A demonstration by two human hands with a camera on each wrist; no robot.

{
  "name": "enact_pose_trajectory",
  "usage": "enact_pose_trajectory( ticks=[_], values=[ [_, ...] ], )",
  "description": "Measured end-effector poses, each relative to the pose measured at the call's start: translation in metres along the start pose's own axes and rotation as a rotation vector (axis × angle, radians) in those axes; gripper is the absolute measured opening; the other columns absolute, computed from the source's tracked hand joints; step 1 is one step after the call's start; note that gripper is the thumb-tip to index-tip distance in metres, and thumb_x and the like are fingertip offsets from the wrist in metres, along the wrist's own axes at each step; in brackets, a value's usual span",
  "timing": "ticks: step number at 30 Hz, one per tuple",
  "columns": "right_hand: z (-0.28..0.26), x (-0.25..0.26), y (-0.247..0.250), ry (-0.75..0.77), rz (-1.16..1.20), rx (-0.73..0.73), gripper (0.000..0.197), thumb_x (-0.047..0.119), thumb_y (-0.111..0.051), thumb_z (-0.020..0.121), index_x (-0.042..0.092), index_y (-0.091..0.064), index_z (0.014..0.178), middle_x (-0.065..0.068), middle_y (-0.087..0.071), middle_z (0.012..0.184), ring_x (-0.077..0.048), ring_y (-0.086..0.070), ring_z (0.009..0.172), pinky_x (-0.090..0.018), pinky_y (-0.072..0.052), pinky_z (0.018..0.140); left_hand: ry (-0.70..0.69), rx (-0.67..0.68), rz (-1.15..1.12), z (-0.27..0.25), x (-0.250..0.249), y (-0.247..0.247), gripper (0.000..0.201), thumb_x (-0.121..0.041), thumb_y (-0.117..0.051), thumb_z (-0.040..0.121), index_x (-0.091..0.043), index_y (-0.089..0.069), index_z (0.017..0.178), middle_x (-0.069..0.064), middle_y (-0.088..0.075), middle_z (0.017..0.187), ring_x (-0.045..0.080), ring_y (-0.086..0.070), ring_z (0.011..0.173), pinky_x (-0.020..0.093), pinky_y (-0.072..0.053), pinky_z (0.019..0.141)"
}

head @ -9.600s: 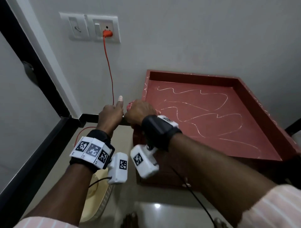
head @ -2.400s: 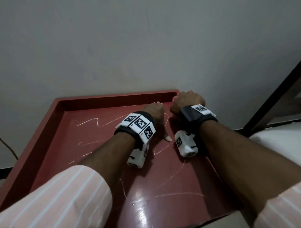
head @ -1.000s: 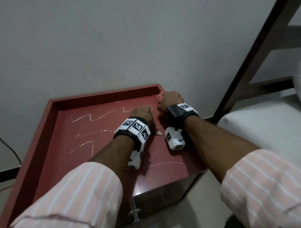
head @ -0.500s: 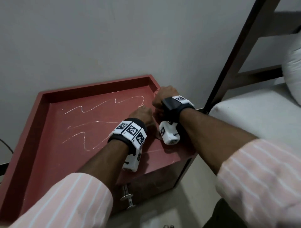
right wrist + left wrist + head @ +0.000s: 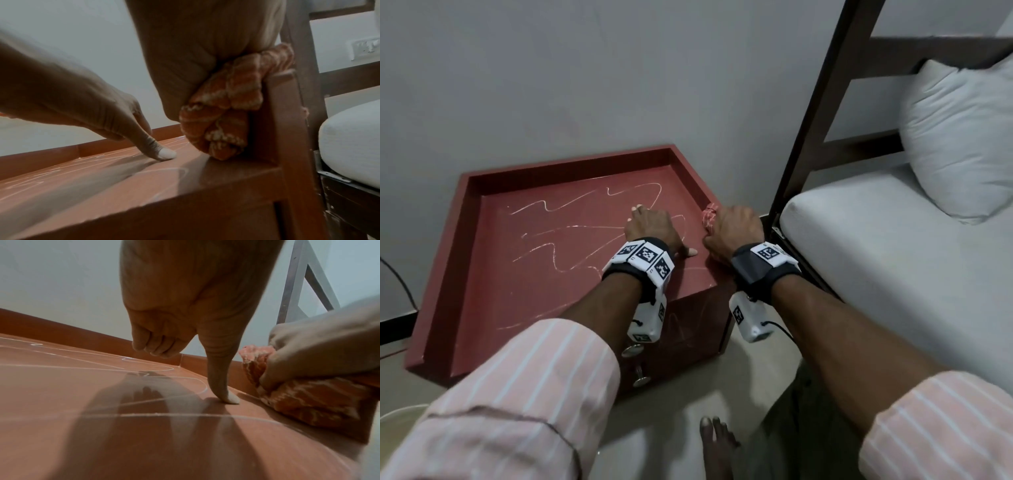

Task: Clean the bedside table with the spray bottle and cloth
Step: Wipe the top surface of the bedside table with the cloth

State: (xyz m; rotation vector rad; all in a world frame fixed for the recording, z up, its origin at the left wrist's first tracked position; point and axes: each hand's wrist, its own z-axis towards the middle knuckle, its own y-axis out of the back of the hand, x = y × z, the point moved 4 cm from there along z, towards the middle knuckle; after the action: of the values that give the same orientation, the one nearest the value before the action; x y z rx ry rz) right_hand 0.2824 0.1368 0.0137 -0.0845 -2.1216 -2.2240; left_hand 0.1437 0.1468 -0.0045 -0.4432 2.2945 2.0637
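Bracing on the bedside table, I am planting my left hand on the red top, thumb tip pressing the surface and the other fingers loosely curled around nothing, white squiggled lines lying unwiped to its left. Just beside it, my right hand is clenching the bunched orange cloth and rubbing it along the raised right rim, close to the front corner and next to the bed frame and mattress. The spray bottle is appearing in none of the views. I am judging that the wad, riding a narrow rim, could slip off the outer edge toward the bed, and that my leaning hand could be smearing the marks under its palm, since it is sitting across them. Compared with the view nearly ten seconds back, I am working the opposite side: then both hands were at the left rim near the wall socket, and the squiggles look just as plentiful now.
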Motion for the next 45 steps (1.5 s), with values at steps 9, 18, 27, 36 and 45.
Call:
enact_pose_trajectory(
  ticks=[9,18,27,36,45],
  values=[
    [-0.076,-0.036,0.004,-0.060,0.058,0.005,0.018,0.025,-0.064,0.083,0.011,-0.064,0.095,-0.007,-0.061,0.085,-0.028,-0.064,0.083,-0.029,-0.044,0.065,-0.011,0.040,-0.132,-0.017,0.020,0.007,0.075,-0.069,-0.083,0.050,-0.007,-0.046,0.070,0.018,-0.070,0.103,0.034,-0.068,0.096,0.034,-0.052,0.069],
    [-0.060,0.020,-0.004,0.166,-0.026,-0.048,0.084,0.070,-0.058,0.081,0.006,-0.037,0.132,-0.013,-0.055,0.120,-0.028,-0.055,0.110,-0.042,-0.043,0.095,-0.229,0.179,-0.050,-0.040,0.036,0.016,0.107,-0.048,-0.090,0.058,-0.002,-0.041,0.142,0.017,-0.047,0.146,0.035,-0.048,0.131,0.045,-0.043,0.109],
    [-0.068,0.044,-0.045,0.422,0.261,0.009,0.032,0.041,-0.045,0.098,0.016,-0.064,0.104,-0.005,-0.066,0.108,-0.019,-0.060,0.094,-0.037,-0.053,0.088,-0.251,0.266,-0.023,-0.038,0.056,0.001,0.073,-0.045,-0.093,0.055,-0.010,-0.058,0.110,0.010,-0.063,0.117,0.025,-0.056,0.095,0.033,-0.045,0.075],
    [-0.084,0.048,-0.044,0.383,0.344,-0.033,0.018,0.028,-0.048,0.096,0.021,-0.064,0.094,-0.005,-0.068,0.105,-0.017,-0.062,0.078,-0.031,-0.056,0.069,-0.230,0.294,-0.014,-0.044,0.057,0.005,0.085,-0.043,-0.094,0.056,-0.004,-0.061,0.124,0.015,-0.067,0.118,0.031,-0.062,0.103,0.034,-0.051,0.087],
    [-0.048,0.050,-0.031,0.246,0.071,-0.010,0.030,0.030,-0.049,0.097,0.005,-0.060,0.110,-0.017,-0.063,0.109,-0.033,-0.062,0.101,-0.045,-0.051,0.092,-0.198,0.296,-0.004,-0.048,0.057,0.005,0.087,-0.048,-0.095,0.049,-0.004,-0.063,0.116,0.010,-0.070,0.109,0.031,-0.065,0.101,0.039,-0.055,0.091]
  ],
)
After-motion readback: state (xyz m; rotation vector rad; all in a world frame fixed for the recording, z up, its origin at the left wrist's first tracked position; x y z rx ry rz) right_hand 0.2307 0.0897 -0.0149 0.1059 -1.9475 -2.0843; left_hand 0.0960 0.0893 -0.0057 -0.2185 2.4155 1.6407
